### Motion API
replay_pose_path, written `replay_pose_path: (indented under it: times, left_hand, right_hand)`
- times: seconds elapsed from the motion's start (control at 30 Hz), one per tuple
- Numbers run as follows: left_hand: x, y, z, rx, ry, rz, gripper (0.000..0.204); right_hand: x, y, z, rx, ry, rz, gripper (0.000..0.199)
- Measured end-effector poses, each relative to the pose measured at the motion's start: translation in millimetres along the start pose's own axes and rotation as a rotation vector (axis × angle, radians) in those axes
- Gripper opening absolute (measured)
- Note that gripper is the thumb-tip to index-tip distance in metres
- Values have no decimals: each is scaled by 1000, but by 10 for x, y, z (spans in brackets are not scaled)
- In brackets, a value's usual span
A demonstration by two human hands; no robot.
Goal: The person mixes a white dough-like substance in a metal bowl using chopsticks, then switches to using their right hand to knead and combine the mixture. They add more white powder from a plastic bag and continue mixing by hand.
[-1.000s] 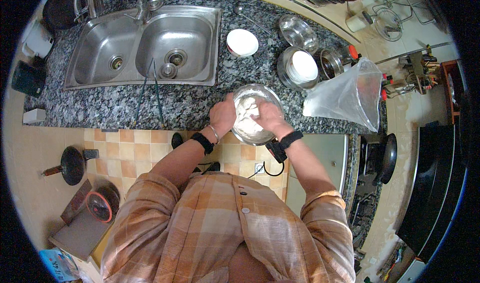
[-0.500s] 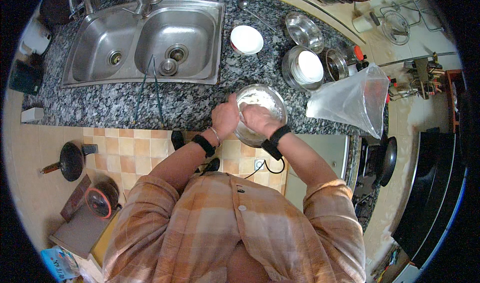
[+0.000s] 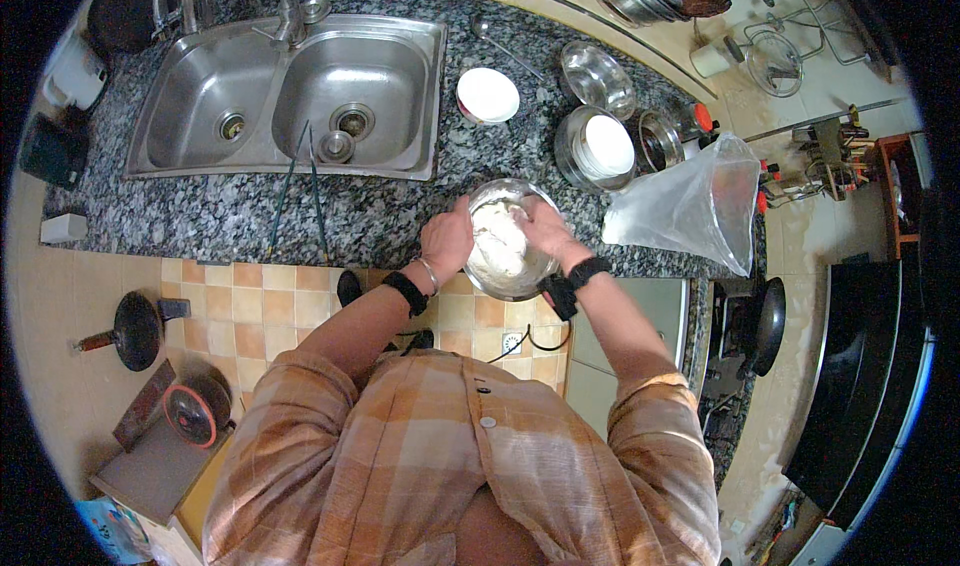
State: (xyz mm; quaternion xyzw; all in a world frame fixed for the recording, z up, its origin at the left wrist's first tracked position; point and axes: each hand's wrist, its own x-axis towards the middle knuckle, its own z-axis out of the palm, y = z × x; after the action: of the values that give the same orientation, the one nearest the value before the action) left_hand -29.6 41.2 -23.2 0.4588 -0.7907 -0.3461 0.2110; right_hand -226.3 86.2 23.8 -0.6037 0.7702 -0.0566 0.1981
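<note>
A stainless steel mixing bowl (image 3: 545,264) sits at the front edge of the counter, holding a pale, floury dough (image 3: 497,241). My left hand (image 3: 447,238) is closed on the bowl's left rim, with the thumb over the edge. Inside the bowl, my right hand (image 3: 547,230) bends its fingers into the dough from the right; their tips are partly hidden. White flour or dough coats the bowl's inner wall.
Behind the bowl stand a white bowl (image 3: 488,96), a ladle (image 3: 508,48) and several metal bowls (image 3: 598,78). A clear plastic bag (image 3: 690,206) lies to the right. Dark chopsticks (image 3: 318,206) rest across the front edge of the double sink (image 3: 437,86).
My right hand has shifted from the middle of the bowl toward its right side, uncovering the dough. My left hand keeps its hold on the rim. The view has shifted slightly.
</note>
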Motion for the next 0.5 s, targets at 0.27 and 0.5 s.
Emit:
replay_pose_path:
  times: [0.27, 0.5]
  left_hand:
    - [49, 15, -109, 37, -95, 57, 33]
    - [-20, 97, -105, 50, -25, 9, 32]
  right_hand:
    - [141, -457, 541, -218, -128, -183, 25]
    - [36, -247, 344, 337, -60, 218, 33]
